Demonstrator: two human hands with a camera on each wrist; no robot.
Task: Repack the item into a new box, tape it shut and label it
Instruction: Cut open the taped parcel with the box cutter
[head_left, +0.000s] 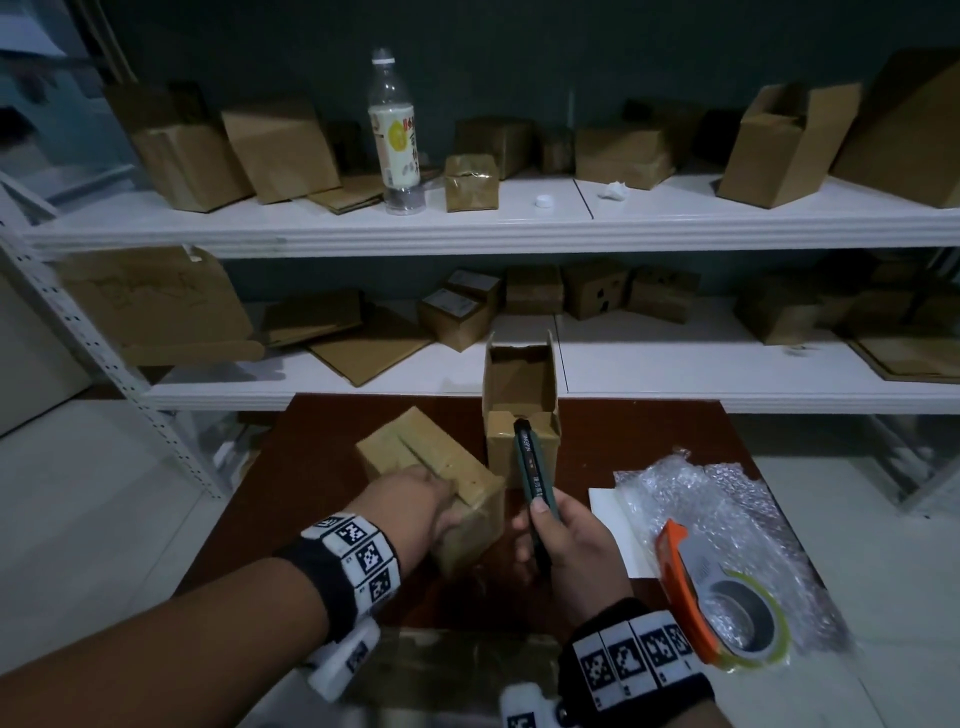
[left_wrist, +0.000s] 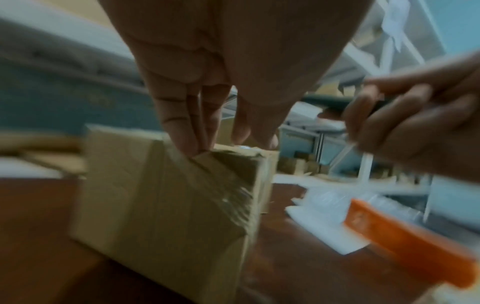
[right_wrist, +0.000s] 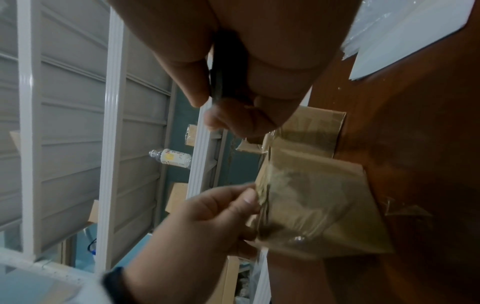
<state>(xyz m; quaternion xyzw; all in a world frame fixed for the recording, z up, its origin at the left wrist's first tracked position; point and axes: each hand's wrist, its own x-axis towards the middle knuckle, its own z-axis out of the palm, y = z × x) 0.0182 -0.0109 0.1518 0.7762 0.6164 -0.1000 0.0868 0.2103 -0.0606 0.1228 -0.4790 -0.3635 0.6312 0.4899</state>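
Note:
A taped brown box (head_left: 431, 462) stands tilted on the dark red table (head_left: 623, 431). My left hand (head_left: 415, 506) grips its near top edge, thumb on one side and fingers on the other; the left wrist view shows the same box (left_wrist: 155, 195) under that hand (left_wrist: 207, 115). My right hand (head_left: 561, 540) holds a dark green utility knife (head_left: 532, 462), pointing away from me just right of the box. In the right wrist view the knife (right_wrist: 223, 67) sits in my fist beside the box (right_wrist: 311, 205). Behind stands an empty box (head_left: 522, 405) with its flaps up.
An orange tape dispenser (head_left: 722, 597) lies on bubble wrap (head_left: 727, 499) at the right, over a white sheet (head_left: 608, 519). White shelves (head_left: 467, 228) behind the table carry several cardboard boxes and a plastic bottle (head_left: 395, 130). Flat cardboard (head_left: 457, 660) lies at the near edge.

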